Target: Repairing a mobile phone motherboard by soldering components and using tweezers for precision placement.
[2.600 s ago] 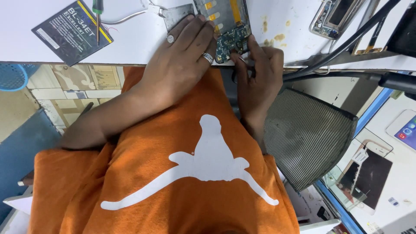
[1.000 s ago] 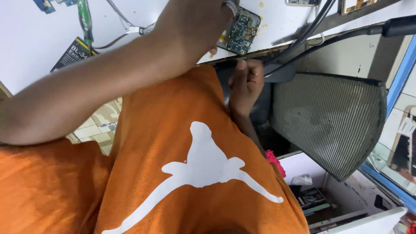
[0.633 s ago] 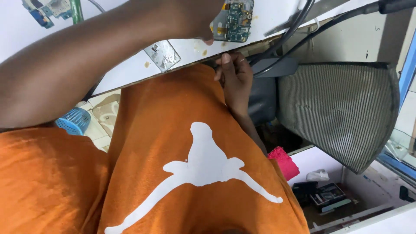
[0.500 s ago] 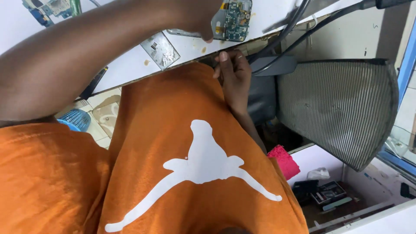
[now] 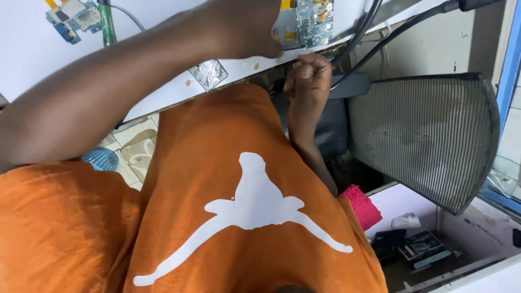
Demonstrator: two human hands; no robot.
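Green circuit board (image 5: 313, 20) lies on the white bench (image 5: 163, 95), left hand (image 5: 244, 30) resting on it; right hand (image 5: 308, 76) curls loosely at the edge, gripping nothing visible.

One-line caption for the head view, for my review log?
Left hand on a circuit board at the white table's edge; right hand curled just below.

This looks like a small electronics repair workshop. Bare circuit boards (image 5: 313, 20) (image 5: 73, 16) lie loose on a white counter (image 5: 38, 65), with a green-handled tool (image 5: 107, 24) and black cables (image 5: 369, 21) running over its edge. Below the counter, a tray (image 5: 418, 247) holds small parts beside a mesh-backed chair (image 5: 423, 135) on a tiled floor (image 5: 133, 149).
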